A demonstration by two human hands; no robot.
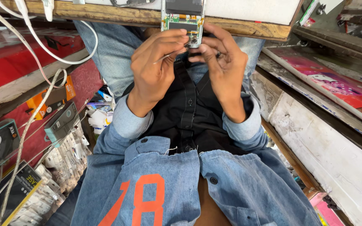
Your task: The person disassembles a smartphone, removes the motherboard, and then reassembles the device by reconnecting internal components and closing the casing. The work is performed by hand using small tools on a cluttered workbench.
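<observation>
An opened phone (182, 21) with its green circuit board bare lies at the edge of a wooden bench (248, 28), at the top of the view. My left hand (156, 67) pinches a thin metal tool (167, 56), whose tip points at the phone's lower end. My right hand (221, 62), with a ring on one finger, grips that same lower end between fingertips and thumb. Both hands touch each other just under the phone. Blue denim sleeves cover both wrists.
White cables (42, 46) hang from the bench at the left. Boxed accessories (59, 121) and packets fill shelves at the lower left. A glass counter with pink and red packaging (336, 86) runs along the right. A white pad (252, 9) covers the bench top.
</observation>
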